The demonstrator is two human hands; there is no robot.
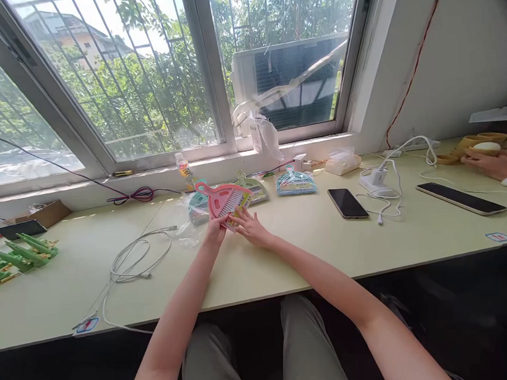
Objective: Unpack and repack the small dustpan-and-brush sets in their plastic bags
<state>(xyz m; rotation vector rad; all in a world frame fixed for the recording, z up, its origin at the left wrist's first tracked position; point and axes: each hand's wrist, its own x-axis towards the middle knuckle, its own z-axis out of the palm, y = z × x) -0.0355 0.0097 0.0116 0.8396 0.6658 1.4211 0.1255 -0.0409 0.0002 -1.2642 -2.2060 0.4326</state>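
A pink mini dustpan and brush set with a yellow label is raised above the table, tilted, its handle toward the upper left. My left hand grips its lower left edge, fingers closed. Spread over its lower right side, my right hand touches the label with its fingers apart. Behind it are a teal set, partly covered, and an olive green set. Further right lies a light blue set. Clear plastic wrapping rests beside my left hand.
A coiled white cable lies left, near green pointed objects. On the right are a phone, a charger with cables and another dark device. A bottle stands by the window. Another person's hand is far right.
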